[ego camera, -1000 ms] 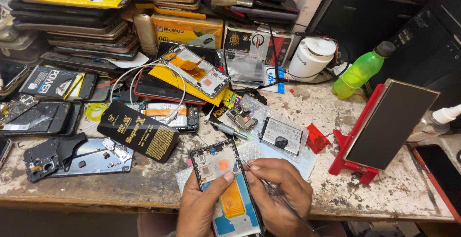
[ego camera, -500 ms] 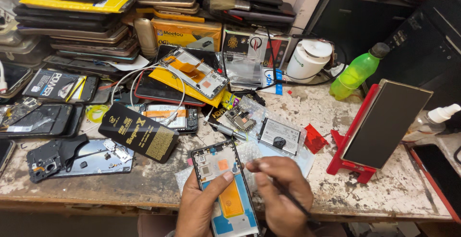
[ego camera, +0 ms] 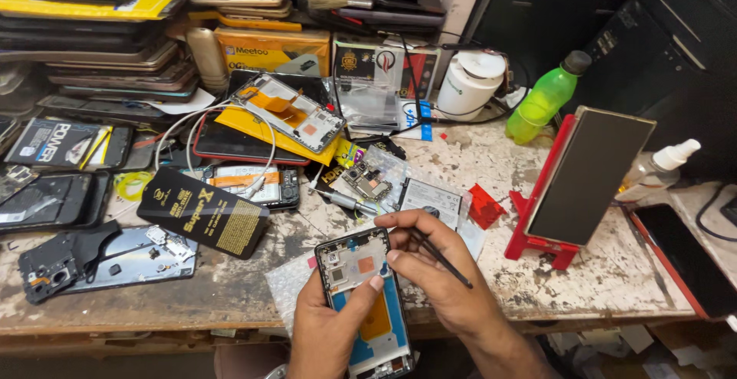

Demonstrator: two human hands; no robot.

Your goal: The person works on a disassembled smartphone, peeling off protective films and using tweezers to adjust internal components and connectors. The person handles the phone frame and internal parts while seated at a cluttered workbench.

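Observation:
My left hand (ego camera: 326, 329) grips an opened phone frame (ego camera: 367, 302) from below, its thumb lying across the frame's middle. The frame shows a blue edge, an orange patch and small parts near its top. My right hand (ego camera: 445, 279) holds thin black tweezers (ego camera: 439, 257) and rests a fingertip on the frame's upper right edge. The frame hangs over the workbench's front edge (ego camera: 192, 321), above a clear plastic sheet (ego camera: 288, 287).
A red stand (ego camera: 537, 233) props a dark tablet (ego camera: 587, 176) on the right. Behind are a green bottle (ego camera: 541, 103), a white jar (ego camera: 468, 84), stacked phones (ego camera: 107, 49), a black packet (ego camera: 203, 212), a screwdriver (ego camera: 342, 201) and loose phone parts.
My right hand has lifted its fingers onto the frame's upper right edge, and the tweezers now point away to the right. The view has shifted slightly left.

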